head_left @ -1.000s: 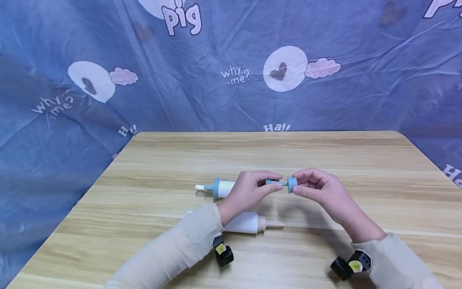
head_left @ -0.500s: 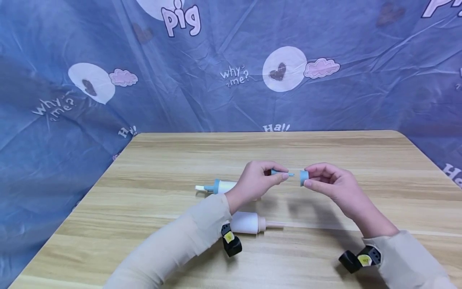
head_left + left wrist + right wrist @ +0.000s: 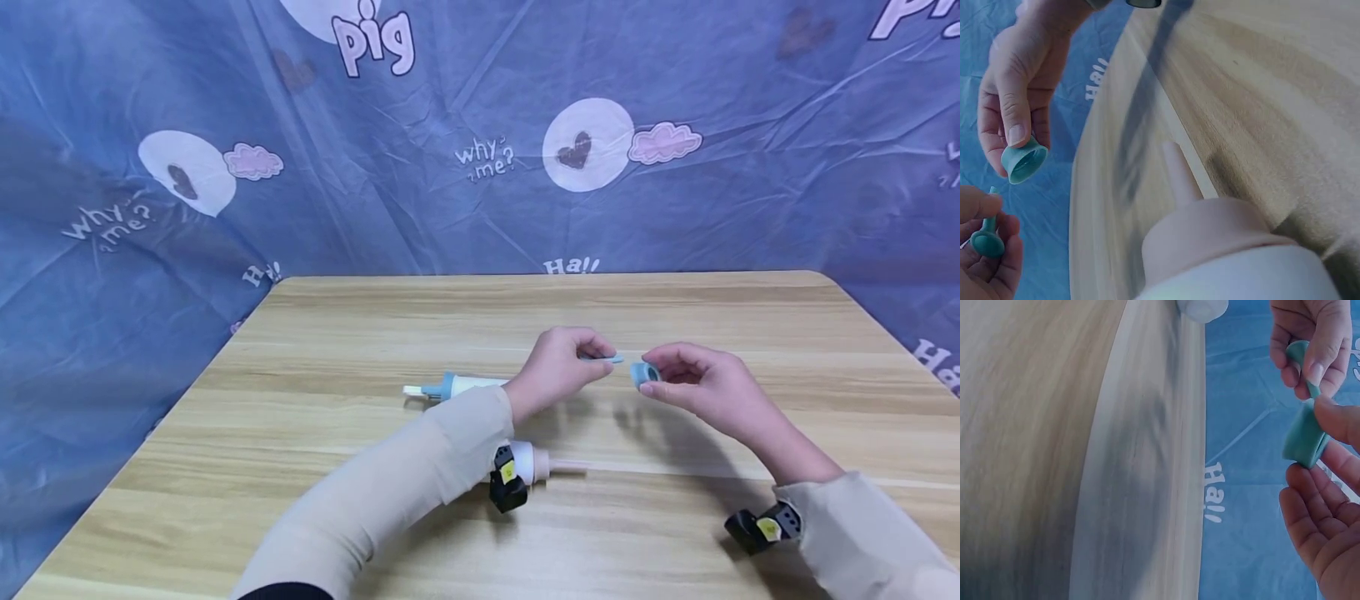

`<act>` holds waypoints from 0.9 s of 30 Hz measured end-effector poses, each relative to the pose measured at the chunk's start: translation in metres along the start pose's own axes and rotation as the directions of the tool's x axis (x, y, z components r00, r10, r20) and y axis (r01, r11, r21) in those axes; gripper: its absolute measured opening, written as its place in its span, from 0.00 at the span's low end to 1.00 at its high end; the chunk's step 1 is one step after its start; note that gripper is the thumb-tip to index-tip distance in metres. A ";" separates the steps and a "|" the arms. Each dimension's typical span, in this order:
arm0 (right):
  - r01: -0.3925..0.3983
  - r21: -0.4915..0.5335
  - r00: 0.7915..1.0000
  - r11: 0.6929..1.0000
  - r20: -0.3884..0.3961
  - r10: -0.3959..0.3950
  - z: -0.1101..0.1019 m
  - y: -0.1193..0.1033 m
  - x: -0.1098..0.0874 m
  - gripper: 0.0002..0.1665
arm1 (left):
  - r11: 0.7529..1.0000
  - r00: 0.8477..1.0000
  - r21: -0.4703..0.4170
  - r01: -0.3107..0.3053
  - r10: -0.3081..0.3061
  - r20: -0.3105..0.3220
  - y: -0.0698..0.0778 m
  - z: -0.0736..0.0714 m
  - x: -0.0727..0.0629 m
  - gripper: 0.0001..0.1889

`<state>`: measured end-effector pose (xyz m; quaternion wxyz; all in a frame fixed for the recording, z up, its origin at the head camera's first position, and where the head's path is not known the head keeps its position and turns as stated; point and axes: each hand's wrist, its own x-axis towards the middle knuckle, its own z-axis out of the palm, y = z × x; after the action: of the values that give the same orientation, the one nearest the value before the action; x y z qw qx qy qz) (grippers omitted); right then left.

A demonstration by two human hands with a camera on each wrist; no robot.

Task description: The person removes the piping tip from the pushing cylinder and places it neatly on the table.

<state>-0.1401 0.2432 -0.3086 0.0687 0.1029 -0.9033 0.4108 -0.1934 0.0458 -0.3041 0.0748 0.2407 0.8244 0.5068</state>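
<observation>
My left hand (image 3: 558,367) pinches a small blue-green nozzle (image 3: 987,242) with a flared base and a thin spout. A little to its right, my right hand (image 3: 705,387) holds a blue-green screw collar (image 3: 643,374) between thumb and fingers, its hollow side showing in the left wrist view. Nozzle and collar are apart, both above the table. Under the left forearm lies a white squeeze bottle (image 3: 522,460) with a pink collar and spout, partly hidden by the sleeve. Behind it lies another white bottle (image 3: 471,383) with a blue collar and a white-tipped spout, its right end covered by the left arm.
The wood-grain table (image 3: 450,317) reaches back to a blue printed cloth (image 3: 420,208) hanging behind it. A black wrist camera (image 3: 508,483) sits on the left cuff, close over the pink-collared bottle. Another wrist camera (image 3: 761,527) is on the right cuff.
The collar has come off the nozzle's spout and been tilted so its opening shows. Both hands have shifted right, the left arm reaching farther over the bottles.
</observation>
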 end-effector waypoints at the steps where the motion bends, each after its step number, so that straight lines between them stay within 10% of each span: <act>1: 0.009 -0.016 1.000 1.000 -0.001 -0.009 0.000 0.001 0.000 0.21 | 1.000 1.000 0.008 0.004 -0.004 0.009 0.000 0.002 0.002 0.04; 27: 0.000 -0.132 0.993 0.991 0.119 0.015 0.000 0.036 0.008 0.25 | 0.937 0.990 0.338 0.085 -0.119 0.080 -0.015 0.025 0.016 0.02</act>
<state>-0.1566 0.2652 -0.3326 0.0194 0.1192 -0.9314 0.3435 -0.2030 0.0683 -0.3268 0.0999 0.2318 0.9050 0.3425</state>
